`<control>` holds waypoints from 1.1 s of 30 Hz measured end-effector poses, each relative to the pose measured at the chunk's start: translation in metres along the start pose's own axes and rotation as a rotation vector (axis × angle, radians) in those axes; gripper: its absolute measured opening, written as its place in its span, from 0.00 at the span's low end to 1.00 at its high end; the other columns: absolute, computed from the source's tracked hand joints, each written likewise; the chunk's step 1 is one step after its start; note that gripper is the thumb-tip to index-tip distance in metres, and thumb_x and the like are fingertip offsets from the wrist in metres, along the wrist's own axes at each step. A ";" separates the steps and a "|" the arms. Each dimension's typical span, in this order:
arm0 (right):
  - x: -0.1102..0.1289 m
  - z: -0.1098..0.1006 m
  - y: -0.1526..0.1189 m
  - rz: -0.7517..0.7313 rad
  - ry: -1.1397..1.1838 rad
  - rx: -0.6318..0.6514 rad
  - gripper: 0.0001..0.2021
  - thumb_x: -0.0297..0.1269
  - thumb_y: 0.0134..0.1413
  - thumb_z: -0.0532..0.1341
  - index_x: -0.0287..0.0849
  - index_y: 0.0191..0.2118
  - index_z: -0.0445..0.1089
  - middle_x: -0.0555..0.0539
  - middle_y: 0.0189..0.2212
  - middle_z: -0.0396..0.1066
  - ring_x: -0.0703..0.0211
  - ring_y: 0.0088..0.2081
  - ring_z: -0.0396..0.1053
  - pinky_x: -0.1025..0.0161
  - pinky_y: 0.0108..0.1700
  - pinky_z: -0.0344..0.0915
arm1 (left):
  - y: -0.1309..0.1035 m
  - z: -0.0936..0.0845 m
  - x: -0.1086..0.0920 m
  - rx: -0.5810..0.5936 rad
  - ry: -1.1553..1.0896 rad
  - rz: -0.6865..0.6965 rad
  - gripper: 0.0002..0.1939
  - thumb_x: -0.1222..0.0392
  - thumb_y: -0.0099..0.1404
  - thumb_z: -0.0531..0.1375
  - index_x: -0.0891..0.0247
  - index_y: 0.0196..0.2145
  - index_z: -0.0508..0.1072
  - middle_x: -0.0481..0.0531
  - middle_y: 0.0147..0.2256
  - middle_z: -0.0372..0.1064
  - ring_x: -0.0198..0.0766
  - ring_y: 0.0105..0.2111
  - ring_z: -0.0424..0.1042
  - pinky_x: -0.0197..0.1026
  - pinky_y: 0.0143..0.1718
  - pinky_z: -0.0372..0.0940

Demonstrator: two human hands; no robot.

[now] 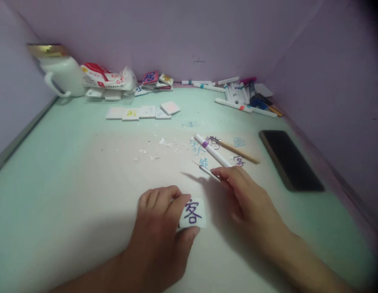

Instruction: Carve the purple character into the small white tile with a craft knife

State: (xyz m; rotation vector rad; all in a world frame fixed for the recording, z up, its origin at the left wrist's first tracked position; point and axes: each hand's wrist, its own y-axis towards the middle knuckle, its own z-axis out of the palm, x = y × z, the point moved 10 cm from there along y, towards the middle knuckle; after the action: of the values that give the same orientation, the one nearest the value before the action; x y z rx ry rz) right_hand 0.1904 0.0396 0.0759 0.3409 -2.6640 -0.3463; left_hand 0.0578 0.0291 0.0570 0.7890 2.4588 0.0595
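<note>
Between the thumb and fingers of my left hand (pixel 161 228) is a small white block (pixel 198 213) with a purple Chinese character on its upper face. Its left part is hidden by the fingers. My right hand (pixel 246 195) pinches a slim silver craft knife (pixel 207 170), its thin tip pointing up and left, apart from the block. Just beyond the knife lie a white marker (pixel 216 154) with a purple band and a wooden-handled tool (pixel 240 151). Characters in blue and purple are written on the surface around them.
White shavings (pixel 164 142) litter the table (pixel 85 183). Behind them sit several white tiles (pixel 147 111), a red-and-white packet (pixel 105 77) and a white mug (pixel 63 73). More markers (pixel 234 93) lie at the back right. A dark phone (pixel 291 160) is on the right.
</note>
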 end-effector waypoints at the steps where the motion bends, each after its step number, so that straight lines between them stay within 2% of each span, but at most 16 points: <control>1: -0.001 -0.001 0.000 0.002 0.041 0.010 0.17 0.21 0.54 0.50 0.40 0.48 0.63 0.43 0.37 0.71 0.58 0.29 0.73 0.64 0.25 0.65 | 0.000 0.001 0.001 0.011 0.000 -0.004 0.18 0.63 0.58 0.59 0.60 0.47 0.64 0.56 0.44 0.63 0.51 0.43 0.63 0.57 0.46 0.57; 5: 0.003 -0.002 -0.002 -0.021 0.082 0.081 0.09 0.30 0.63 0.52 0.45 0.45 0.66 0.49 0.32 0.72 0.60 0.25 0.73 0.64 0.24 0.66 | -0.002 0.002 0.002 0.013 -0.012 0.016 0.18 0.60 0.59 0.59 0.60 0.48 0.64 0.56 0.45 0.63 0.51 0.44 0.62 0.57 0.47 0.56; 10: 0.003 -0.002 -0.009 -0.017 0.094 0.199 0.10 0.28 0.60 0.51 0.45 0.40 0.68 0.49 0.27 0.73 0.59 0.25 0.73 0.65 0.24 0.67 | -0.002 0.002 0.002 -0.008 -0.026 0.037 0.18 0.60 0.60 0.59 0.60 0.48 0.64 0.55 0.44 0.63 0.50 0.43 0.62 0.55 0.47 0.55; 13: 0.000 -0.006 -0.016 -0.028 0.131 0.206 0.10 0.27 0.60 0.50 0.45 0.41 0.67 0.51 0.26 0.73 0.61 0.24 0.73 0.67 0.24 0.67 | -0.002 0.001 0.002 -0.006 -0.022 0.027 0.17 0.63 0.60 0.58 0.60 0.48 0.64 0.55 0.44 0.63 0.49 0.43 0.62 0.54 0.47 0.55; 17: -0.003 -0.004 -0.027 -0.068 0.117 0.235 0.06 0.34 0.63 0.53 0.48 0.40 0.68 0.53 0.23 0.72 0.64 0.21 0.72 0.70 0.20 0.64 | -0.002 -0.001 0.001 -0.025 -0.042 0.012 0.17 0.65 0.60 0.57 0.60 0.48 0.65 0.55 0.43 0.64 0.48 0.43 0.63 0.54 0.47 0.56; 21: -0.005 -0.003 -0.030 -0.085 0.001 0.208 0.08 0.39 0.63 0.54 0.48 0.37 0.70 0.52 0.23 0.73 0.60 0.20 0.72 0.67 0.18 0.64 | -0.001 -0.001 0.000 -0.037 -0.070 0.016 0.17 0.67 0.59 0.57 0.61 0.47 0.66 0.55 0.42 0.64 0.47 0.42 0.63 0.53 0.46 0.56; 24: -0.004 0.002 -0.030 -0.064 -0.018 0.223 0.09 0.39 0.63 0.53 0.47 0.37 0.71 0.51 0.25 0.74 0.59 0.22 0.74 0.65 0.19 0.66 | 0.001 -0.001 0.000 -0.038 -0.093 0.021 0.17 0.67 0.58 0.57 0.61 0.47 0.66 0.54 0.43 0.64 0.47 0.43 0.63 0.52 0.47 0.56; 27: -0.001 0.008 -0.032 -0.059 0.039 0.257 0.09 0.36 0.63 0.54 0.47 0.41 0.71 0.51 0.27 0.75 0.60 0.24 0.75 0.67 0.22 0.68 | 0.002 0.001 0.002 -0.024 -0.106 0.019 0.17 0.67 0.58 0.57 0.60 0.47 0.66 0.54 0.43 0.64 0.47 0.43 0.63 0.52 0.47 0.56; 30: -0.001 0.009 -0.033 -0.064 0.061 0.249 0.10 0.35 0.64 0.54 0.47 0.45 0.70 0.52 0.28 0.76 0.61 0.24 0.75 0.68 0.22 0.68 | 0.003 0.001 0.004 -0.026 -0.096 0.015 0.17 0.65 0.59 0.56 0.60 0.48 0.65 0.55 0.44 0.64 0.49 0.44 0.64 0.54 0.47 0.57; 33: -0.003 0.008 -0.034 -0.070 0.040 0.234 0.09 0.37 0.64 0.55 0.49 0.45 0.71 0.53 0.28 0.75 0.62 0.24 0.75 0.68 0.21 0.66 | 0.005 0.001 0.004 -0.010 -0.078 0.038 0.17 0.62 0.60 0.56 0.60 0.48 0.64 0.57 0.44 0.65 0.50 0.43 0.64 0.55 0.45 0.58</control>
State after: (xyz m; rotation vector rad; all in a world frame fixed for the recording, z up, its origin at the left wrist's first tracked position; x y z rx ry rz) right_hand 0.1959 0.0101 0.0573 0.5077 -2.6622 -0.0474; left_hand 0.0580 0.0353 0.0549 0.8186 2.3689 0.0537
